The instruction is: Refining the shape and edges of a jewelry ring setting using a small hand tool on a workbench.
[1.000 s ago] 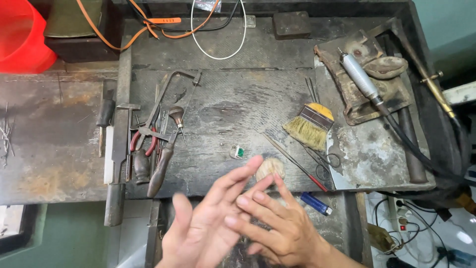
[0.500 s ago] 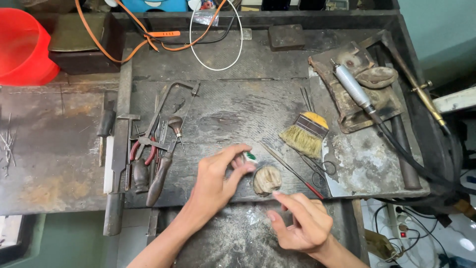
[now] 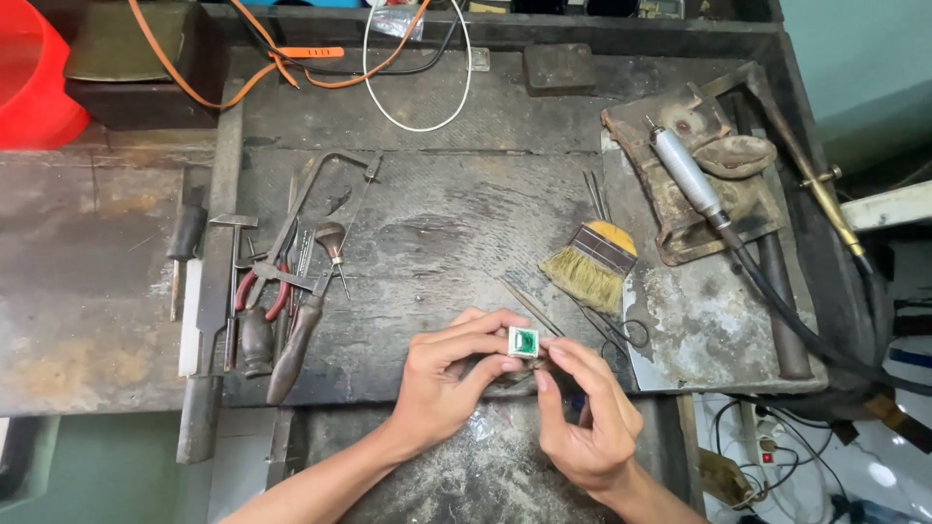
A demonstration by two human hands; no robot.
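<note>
Here my left hand and my right hand meet over the near edge of the dark, scuffed metal worktop, and together they hold a small square piece with a green stone set in a pale frame. My left thumb and forefinger are pinched on its left side, the other fingers curled beneath; my right forefinger and thumb are pinched against its right edge, with the rest of that hand folded toward the palm. The green face is turned up toward me.

Just beyond my right hand lies a flat brush with straw-coloured bristles and a yellow handle, with thin metal rods near it. Well to the left sits a cluster of tools: red-handled pliers, a wooden-handled graver and a wire-framed jeweller's saw. On the far right a grey rotary handpiece on a black hose rests on a rusty tray. An orange cable and a white cable loop across the back, and a red plastic tub stands at the far left corner.
</note>
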